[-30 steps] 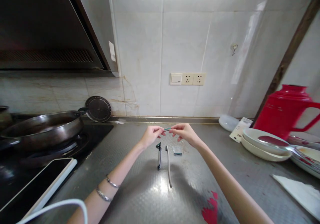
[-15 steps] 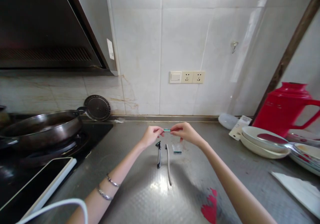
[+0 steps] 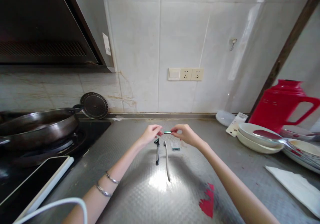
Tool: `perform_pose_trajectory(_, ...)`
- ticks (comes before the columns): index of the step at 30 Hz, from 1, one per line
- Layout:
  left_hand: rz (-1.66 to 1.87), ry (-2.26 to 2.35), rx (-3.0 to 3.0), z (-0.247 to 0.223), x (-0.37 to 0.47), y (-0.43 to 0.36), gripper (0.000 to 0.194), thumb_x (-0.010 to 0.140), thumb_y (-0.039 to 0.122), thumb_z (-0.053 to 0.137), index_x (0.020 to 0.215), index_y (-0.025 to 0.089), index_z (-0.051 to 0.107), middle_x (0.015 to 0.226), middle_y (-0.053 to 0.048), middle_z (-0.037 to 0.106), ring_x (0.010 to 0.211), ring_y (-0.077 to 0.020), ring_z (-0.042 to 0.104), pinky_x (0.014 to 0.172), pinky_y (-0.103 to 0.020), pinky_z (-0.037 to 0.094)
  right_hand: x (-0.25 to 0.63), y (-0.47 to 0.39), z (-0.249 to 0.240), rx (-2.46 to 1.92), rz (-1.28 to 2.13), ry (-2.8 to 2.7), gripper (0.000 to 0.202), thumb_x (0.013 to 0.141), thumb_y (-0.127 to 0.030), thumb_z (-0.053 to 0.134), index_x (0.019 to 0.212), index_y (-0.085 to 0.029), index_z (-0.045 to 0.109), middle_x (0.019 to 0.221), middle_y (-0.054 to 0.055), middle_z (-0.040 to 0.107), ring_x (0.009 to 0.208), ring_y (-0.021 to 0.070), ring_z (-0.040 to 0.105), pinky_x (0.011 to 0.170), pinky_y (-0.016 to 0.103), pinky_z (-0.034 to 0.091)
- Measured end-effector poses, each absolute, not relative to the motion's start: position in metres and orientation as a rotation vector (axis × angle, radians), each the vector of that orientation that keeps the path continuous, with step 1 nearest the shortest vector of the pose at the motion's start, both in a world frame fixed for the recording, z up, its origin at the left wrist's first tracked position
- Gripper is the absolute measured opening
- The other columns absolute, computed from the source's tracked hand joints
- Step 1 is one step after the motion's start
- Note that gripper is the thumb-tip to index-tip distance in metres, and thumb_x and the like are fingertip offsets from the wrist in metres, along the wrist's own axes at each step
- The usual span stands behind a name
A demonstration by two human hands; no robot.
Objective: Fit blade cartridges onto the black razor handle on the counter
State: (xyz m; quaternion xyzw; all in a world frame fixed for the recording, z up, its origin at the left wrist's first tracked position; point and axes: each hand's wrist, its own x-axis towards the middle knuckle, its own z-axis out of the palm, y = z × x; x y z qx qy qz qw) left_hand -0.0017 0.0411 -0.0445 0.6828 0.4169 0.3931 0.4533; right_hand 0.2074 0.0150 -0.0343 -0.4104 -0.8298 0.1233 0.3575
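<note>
Pinched in my right hand (image 3: 184, 132) is a thin green razor cartridge (image 3: 167, 132), held level above the counter. My left hand (image 3: 150, 133) is close to the cartridge's left end, its fingers apart and seemingly not touching it. Below my hands lies a black razor (image 3: 157, 151) with its head towards the wall. Beside it is a slender grey handle-like stick (image 3: 167, 162), slightly curved. Right of the stick lies a small clear plastic case (image 3: 175, 145) with a green strip along its near edge.
On the left are a pan (image 3: 41, 127) on the stove and a phone (image 3: 37, 184) with a white cable (image 3: 65, 201). At right stand a red thermos jug (image 3: 280, 105), stacked bowls (image 3: 257, 144) and a white paper (image 3: 295, 187). A red scrap (image 3: 208, 202) lies in front.
My left fingers have come off the cartridge's left end and spread a little. The cartridge stays in my right hand. The whole view has shifted slightly.
</note>
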Motion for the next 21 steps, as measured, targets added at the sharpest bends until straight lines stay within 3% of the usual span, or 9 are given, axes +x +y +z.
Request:
perform_pose_trajectory(9,0.958,1.157,1.68,-0.048,-0.004,0.046,0.024,0.08,0.027,0.044,0.084,0.012,0.063,0.076,-0.006,0.067,0.07,-0.0134,0.061,0.058,-0.022,0.041,0.248,0.029,-0.08,-1.281,0.477,-2.233,0.014,0.071,-0.023,0.058,0.073,-0.016,0.07,0.077,0.005,0.066,0.072,0.0165,0.059,0.07,0.027,0.044)
perform_pose_trajectory(21,0.972,1.166,1.659,-0.047,-0.004,0.046,0.022,0.08,0.023,0.044,0.078,0.012,0.063,0.072,-0.006,0.067,0.067,-0.0122,0.06,0.058,-0.022,0.041,0.247,0.034,-0.098,-1.318,0.523,-2.278,0.012,0.07,-0.02,0.059,0.075,-0.017,0.07,0.083,0.005,0.064,0.075,0.0159,0.058,0.072,0.025,0.043)
